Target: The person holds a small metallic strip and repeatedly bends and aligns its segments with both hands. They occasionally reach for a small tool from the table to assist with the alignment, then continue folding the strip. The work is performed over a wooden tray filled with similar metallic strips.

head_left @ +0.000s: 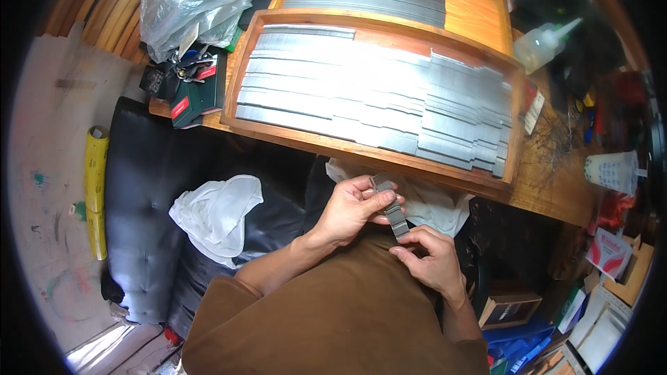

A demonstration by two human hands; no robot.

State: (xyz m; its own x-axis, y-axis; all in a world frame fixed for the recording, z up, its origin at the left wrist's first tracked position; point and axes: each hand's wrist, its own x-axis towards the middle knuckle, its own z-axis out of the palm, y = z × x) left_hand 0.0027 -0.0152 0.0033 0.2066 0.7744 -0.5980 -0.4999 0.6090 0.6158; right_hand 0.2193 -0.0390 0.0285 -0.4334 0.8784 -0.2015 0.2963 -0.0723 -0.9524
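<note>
A short stack of thin grey metal pieces (397,220), its edges stepped, is held in front of my lap near the wooden bench. My left hand (351,210) is closed around the upper end, the thumb pressed on top. At the lower end, the curled fingers of my right hand (435,261) pinch the stack. Just beyond my hands is a wooden tray (368,154) with rows of similar shiny metal pieces, packed close. Glare washes out the middle rows. Behind it lies a second wooden tray (479,17) with more grey strips.
The trays rest on a wooden bench (556,194). A squeeze bottle (540,47) and a plastic cup (611,171) stand at right. Dark boxes (186,105) and a clear plastic bag (198,3) are at left. A white cloth (219,215) lies on the black sofa (142,187).
</note>
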